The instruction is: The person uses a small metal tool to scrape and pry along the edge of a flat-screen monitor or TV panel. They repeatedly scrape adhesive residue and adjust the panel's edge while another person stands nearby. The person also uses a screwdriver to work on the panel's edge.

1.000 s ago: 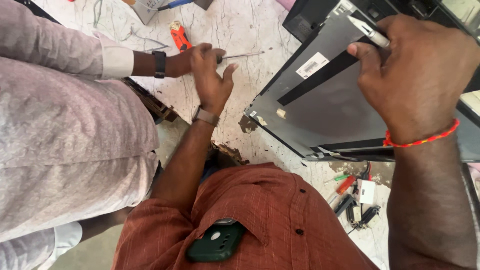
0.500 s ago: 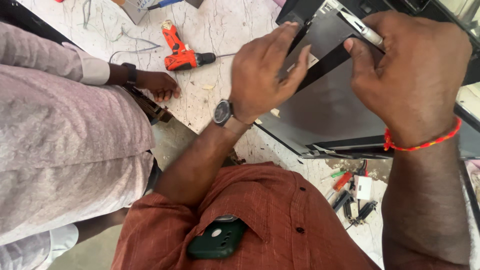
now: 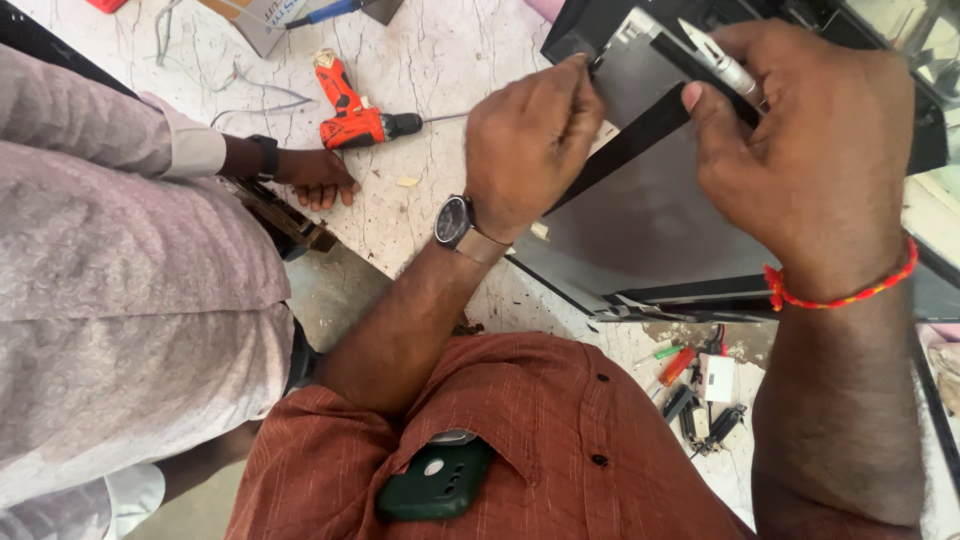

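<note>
Compared with half a second before, the left hand (image 3: 530, 140) is seen shifted from the upper face of the grey flat panel (image 3: 650, 220) to the lower end of the black strip (image 3: 625, 145); the strip end is pinched in a closed grip. One second before, that hand was lying on the marble surface (image 3: 440, 70) near the orange cordless drill (image 3: 350, 105). The right hand (image 3: 810, 150) is found in much the same place as before, its grip closed on a silver pen-like tool (image 3: 718, 62) while the thumb is pressed on the upper part of the strip.

The strip is laid across the panel's face, long axis diagonal, running from lower left to upper right between the two hands. The pen-like tool is pointed up and to the left.

A co-worker's hand (image 3: 318, 180) is rested at the surface edge, just below the drill
</note>
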